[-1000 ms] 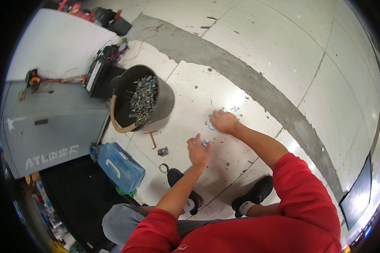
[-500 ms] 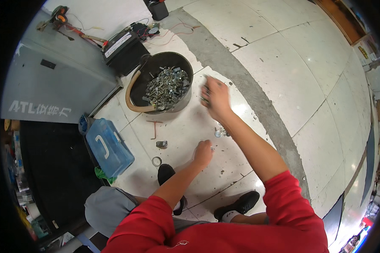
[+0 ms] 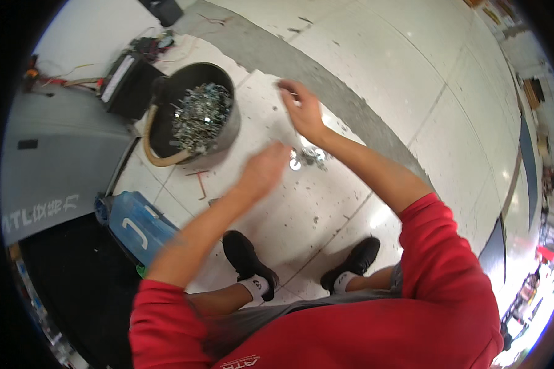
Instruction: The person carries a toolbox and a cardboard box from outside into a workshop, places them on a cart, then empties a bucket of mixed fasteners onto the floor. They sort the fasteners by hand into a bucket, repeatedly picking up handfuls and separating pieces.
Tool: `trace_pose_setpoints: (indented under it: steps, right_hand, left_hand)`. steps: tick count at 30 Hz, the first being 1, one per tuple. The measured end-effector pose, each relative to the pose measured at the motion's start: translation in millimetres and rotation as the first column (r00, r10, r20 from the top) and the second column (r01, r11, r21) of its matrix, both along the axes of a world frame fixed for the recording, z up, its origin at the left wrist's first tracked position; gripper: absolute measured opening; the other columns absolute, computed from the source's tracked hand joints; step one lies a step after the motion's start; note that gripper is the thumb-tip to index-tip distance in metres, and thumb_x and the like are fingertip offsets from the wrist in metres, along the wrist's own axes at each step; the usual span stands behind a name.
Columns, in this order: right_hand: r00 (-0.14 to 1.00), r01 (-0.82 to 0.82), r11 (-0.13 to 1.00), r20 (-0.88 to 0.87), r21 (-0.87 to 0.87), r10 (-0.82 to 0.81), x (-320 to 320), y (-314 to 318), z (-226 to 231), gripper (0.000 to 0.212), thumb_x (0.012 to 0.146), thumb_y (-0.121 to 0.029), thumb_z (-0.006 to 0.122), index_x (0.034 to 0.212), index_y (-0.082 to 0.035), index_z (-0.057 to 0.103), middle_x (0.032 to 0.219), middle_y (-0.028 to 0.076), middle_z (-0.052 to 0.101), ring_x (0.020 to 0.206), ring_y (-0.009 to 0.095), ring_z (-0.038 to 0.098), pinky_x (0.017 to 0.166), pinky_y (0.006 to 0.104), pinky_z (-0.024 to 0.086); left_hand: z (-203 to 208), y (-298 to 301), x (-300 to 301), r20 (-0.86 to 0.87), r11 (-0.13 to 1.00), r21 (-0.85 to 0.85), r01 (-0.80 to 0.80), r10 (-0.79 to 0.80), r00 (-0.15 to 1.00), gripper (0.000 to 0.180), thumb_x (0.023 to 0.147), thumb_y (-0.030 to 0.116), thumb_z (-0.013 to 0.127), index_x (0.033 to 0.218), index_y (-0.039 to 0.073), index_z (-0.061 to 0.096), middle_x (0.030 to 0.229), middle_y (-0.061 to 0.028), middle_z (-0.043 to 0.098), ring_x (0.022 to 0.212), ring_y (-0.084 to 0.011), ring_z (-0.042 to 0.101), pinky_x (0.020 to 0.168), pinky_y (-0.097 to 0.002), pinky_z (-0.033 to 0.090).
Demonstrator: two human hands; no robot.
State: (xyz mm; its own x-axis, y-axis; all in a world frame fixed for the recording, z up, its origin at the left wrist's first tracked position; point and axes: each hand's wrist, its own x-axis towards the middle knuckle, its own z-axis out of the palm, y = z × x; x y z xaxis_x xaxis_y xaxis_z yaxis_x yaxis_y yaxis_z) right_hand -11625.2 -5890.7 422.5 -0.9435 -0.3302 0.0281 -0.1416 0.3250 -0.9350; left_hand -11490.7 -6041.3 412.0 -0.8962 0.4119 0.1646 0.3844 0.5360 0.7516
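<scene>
A dark bucket [image 3: 228, 132] with a tan hose-covered handle [image 3: 146, 138] stands on the left, heaped with bolts, screws and other small metal hardware [image 3: 200, 117]. Right of it, my right hand [image 3: 305, 114] hovers above the floor, fingers curved and apart, with no clear object in them. Below that hand lies a small loose pile of metal hardware [image 3: 314, 158], with a shiny round washer-like piece [image 3: 295, 165] at its edge. My left hand [image 3: 266, 167] is just left of the pile, smeared by motion, so its fingers and anything in them are unclear.
A red-brown T-shaped rod [image 3: 200, 183] lies below the bucket. A blue plastic case [image 3: 138, 224] and a grey cabinet [image 3: 61, 147] stand at the left, with a black battery-like box [image 3: 129, 86] behind. My shoes [image 3: 246, 255] are near; small bits dot the tiles.
My right hand has gone from a blurred grip on dark pieces to parted fingers. The floor pile looks larger. My left hand has moved forward beside it, and the whole view has shifted.
</scene>
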Motion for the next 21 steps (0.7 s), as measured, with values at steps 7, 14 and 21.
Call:
trace_pose_setpoints:
  steps: [7, 14, 21]
  right_hand:
    - [0.76, -0.491, 0.679, -0.112, 0.546, 0.64, 166, 252, -149, 0.085, 0.092, -0.05, 0.066, 0.156, -0.005, 0.033, 0.164, 0.02, 0.029, 0.149, 0.046, 0.028, 0.121, 0.0542, 0.028]
    - [0.542, -0.498, 0.5, -0.196, 0.709, 0.817, 198, 271, -187, 0.065, 0.099, -0.05, 0.052, 0.151, -0.011, 0.047, 0.165, 0.011, 0.03, 0.154, 0.035, 0.022, 0.121, 0.0534, 0.028]
    - [0.731, -0.183, 0.545, -0.258, 0.818, 0.632, 58, 302, -154, 0.08, 0.092, -0.058, 0.062, 0.151, -0.007, 0.046, 0.167, 0.011, 0.026, 0.153, 0.041, 0.02, 0.119, 0.0585, 0.028]
  left_hand:
    - [14, -134, -121, -0.009, 0.828, -0.436, -0.352, 0.387, 0.922, 0.025, 0.091, 0.015, 0.074, 0.111, 0.004, 0.064, 0.109, -0.0181, 0.065, 0.097, -0.0356, 0.065, 0.082, -0.0422, 0.052]
    - [-35, 19, -97, -0.512, 0.864, -0.326, -0.383, 0.179, 0.84, 0.03, 0.091, 0.01, 0.069, 0.122, 0.008, 0.069, 0.132, -0.0139, 0.061, 0.114, -0.0342, 0.062, 0.094, -0.0438, 0.048]
    - [-60, 183, -63, 0.13, 0.98, -0.197, 0.006, 0.02, 0.991, 0.039, 0.085, 0.007, 0.066, 0.125, 0.005, 0.065, 0.107, -0.0139, 0.063, 0.09, -0.0349, 0.062, 0.083, -0.0436, 0.05]
